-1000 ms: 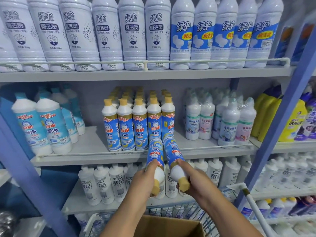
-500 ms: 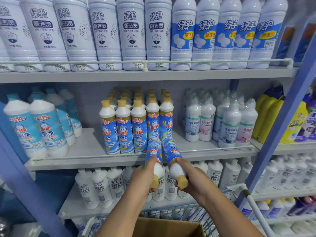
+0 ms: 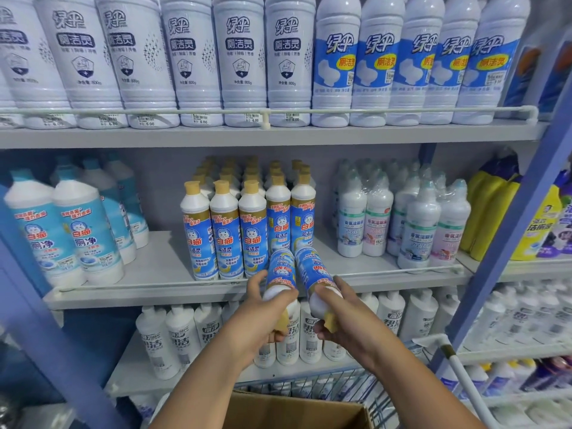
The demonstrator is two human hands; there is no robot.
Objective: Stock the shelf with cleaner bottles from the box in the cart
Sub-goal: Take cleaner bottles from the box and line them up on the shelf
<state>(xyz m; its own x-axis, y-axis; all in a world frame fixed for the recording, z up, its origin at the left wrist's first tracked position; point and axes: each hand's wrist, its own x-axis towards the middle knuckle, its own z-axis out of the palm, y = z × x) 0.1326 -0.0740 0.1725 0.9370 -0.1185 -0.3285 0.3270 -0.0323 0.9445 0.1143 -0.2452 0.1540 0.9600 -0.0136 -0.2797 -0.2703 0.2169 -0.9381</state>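
A: Which step is this?

B: Placing, I'd judge. The left hand [image 3: 258, 317] has its grip curled round one bottle [image 3: 280, 275]; the right hand [image 3: 342, 317] is wrapped round a second bottle [image 3: 312, 274]. Both are held cap-end toward the person, bases pointing at the middle shelf [image 3: 154, 270], just over its front rail.

A: And next?

B: Probably tip them upright and set them in front of the same-label row [image 3: 247, 230], at its right end, where the front line stops short.

A: Counts?

B: Two bottles in hand. Five stand across the front of that row, three forward, two set back; more behind, too crowded to count. One box [image 3: 294, 410] below, its contents hidden, in the wire cart [image 3: 356, 385].
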